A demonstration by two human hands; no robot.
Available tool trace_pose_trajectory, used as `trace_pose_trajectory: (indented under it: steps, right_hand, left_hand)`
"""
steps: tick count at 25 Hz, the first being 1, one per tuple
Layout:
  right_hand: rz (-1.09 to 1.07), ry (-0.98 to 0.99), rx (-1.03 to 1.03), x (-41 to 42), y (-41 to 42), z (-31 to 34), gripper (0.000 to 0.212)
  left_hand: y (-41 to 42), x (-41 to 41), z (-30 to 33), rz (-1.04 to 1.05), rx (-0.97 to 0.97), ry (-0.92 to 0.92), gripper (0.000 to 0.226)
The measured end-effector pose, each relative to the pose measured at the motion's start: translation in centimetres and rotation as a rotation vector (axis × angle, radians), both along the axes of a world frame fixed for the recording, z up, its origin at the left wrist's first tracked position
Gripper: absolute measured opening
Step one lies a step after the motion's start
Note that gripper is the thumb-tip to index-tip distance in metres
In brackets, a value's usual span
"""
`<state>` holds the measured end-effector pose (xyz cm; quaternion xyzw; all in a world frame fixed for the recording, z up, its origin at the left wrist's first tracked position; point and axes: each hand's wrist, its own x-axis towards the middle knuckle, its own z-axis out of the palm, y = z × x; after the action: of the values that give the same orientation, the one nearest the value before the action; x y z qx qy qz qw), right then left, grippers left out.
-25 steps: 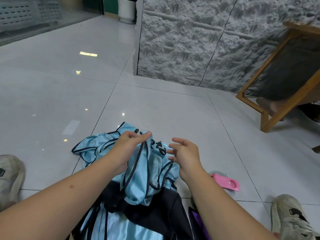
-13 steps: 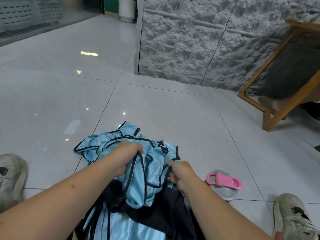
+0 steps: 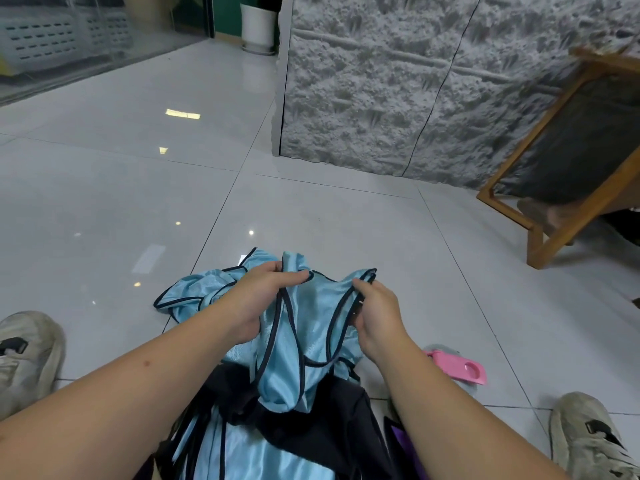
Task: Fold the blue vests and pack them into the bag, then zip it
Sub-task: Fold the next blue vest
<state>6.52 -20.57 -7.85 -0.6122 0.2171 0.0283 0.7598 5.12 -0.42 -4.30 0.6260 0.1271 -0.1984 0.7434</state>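
The pale tiled floor (image 3: 311,216) takes up most of the view, with a rough grey stone-look wall (image 3: 398,91) running from twelve to two o'clock and a wooden-framed chair (image 3: 568,188) leaning at three o'clock. Worn grey shoes sit at the edges: one (image 3: 27,355) at nine o'clock, one (image 3: 585,441) at five.

At six o'clock lies the black bag (image 3: 332,420), open, with light-blue cloth spilling from it and more blue fabric (image 3: 249,455) draped below. A second crumpled blue vest (image 3: 197,289) lies on the floor at about ten o'clock from the hands.

The blue vest (image 3: 308,327) being worked hangs over the bag, lifted by both hands. The left hand (image 3: 263,299) has its fingers curled round the dark-trimmed top edge of the vest; the right hand (image 3: 377,313) pinches the opposite strap between thumb and fingers.

A pink-lidded bottle (image 3: 457,367) rests on the floor at four o'clock, just beside the right wrist.

This looks like the start of folding: the vest is being held up by its shoulders to find its shape. The next move likely calls for shaking it flat and aligning the straps before doubling it over; the slippery mesh may slide and bunch.

No brand, label or writing can be read.
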Motion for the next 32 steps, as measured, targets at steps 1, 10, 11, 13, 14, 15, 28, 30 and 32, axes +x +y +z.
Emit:
trace_pose_trajectory:
  steps: [1, 10, 11, 13, 14, 15, 28, 30, 32]
  right_hand:
    - [0.018, -0.044, -0.007, 0.4, -0.1, 1.2, 0.015]
    - [0.135, -0.323, 0.013, -0.6, 0.5, 16.2, 0.021]
    - [0.135, -0.343, 0.016, -0.9, 0.6, 17.8, 0.022]
    - [0.132, -0.379, 0.018, -1.2, 0.7, 20.5, 0.022]
    - [0.133, -0.401, 0.016, -1.3, 0.6, 21.9, 0.022]
    - [0.139, -0.426, 0.011, -1.5, 0.4, 23.4, 0.023]
    - [0.315, -0.491, -0.031, -2.6, 0.8, 35.0, 0.028]
    - [0.332, -0.454, -0.045, -2.8, 1.1, 33.7, 0.03]
    - [0.344, -0.441, -0.069, -2.9, 1.4, 32.4, 0.031]
  left_hand:
    - [-0.4, 0.1, 0.9, 0.027, 0.013, -0.061, 0.029]
    - [-2.0, 0.5, 12.6, 0.208, -0.028, -0.396, 0.022]
    - [-2.0, 0.5, 13.8, 0.203, -0.024, -0.416, 0.023]
    - [-2.1, 0.3, 16.2, 0.163, -0.001, -0.452, 0.026]
    - [-2.1, 0.2, 17.7, 0.133, 0.036, -0.478, 0.029]
    - [-2.3, -0.1, 19.4, 0.1, 0.095, -0.508, 0.035]
    - [-1.8, 0.1, 31.5, -0.135, 0.116, -0.686, 0.035]
    - [-1.6, 0.0, 30.4, -0.142, 0.093, -0.637, 0.032]
    - [-1.3, 0.1, 29.4, -0.159, 0.078, -0.593, 0.02]
